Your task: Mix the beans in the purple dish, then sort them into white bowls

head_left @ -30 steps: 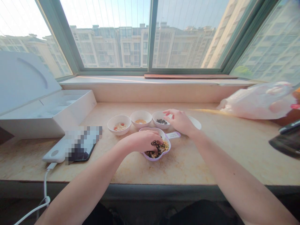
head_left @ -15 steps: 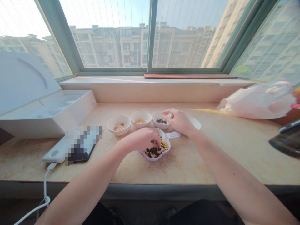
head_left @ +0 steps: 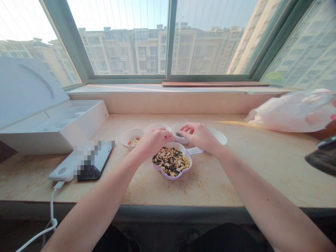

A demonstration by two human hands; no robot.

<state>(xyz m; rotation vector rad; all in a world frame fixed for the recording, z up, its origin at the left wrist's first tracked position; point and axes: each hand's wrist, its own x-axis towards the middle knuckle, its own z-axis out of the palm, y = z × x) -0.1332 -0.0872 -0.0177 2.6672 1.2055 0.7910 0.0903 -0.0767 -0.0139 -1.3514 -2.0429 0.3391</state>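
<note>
A purple flower-shaped bowl (head_left: 172, 174) of mixed dark, yellow and pale beans sits on the beige counter. Behind it stand small white bowls: one with pale and red pieces (head_left: 132, 136), a middle one (head_left: 156, 126), one with black beans (head_left: 177, 134), and one at the right (head_left: 219, 137). My left hand (head_left: 152, 140) is closed in a pinch over the middle white bowl; what it holds is too small to name. My right hand (head_left: 199, 135) hovers over the black-bean bowl with fingertips pinched together.
A phone on a white power bank (head_left: 84, 162) with a cable lies at the left. An open white box (head_left: 49, 120) stands behind it. A pink plastic bag (head_left: 291, 112) and a dark object (head_left: 321, 157) are at the right. The window ledge (head_left: 168, 91) runs along the back.
My left hand has lifted out of the purple bowl and moved back over the middle white bowl. My right hand shifted slightly left over the black-bean bowl.
</note>
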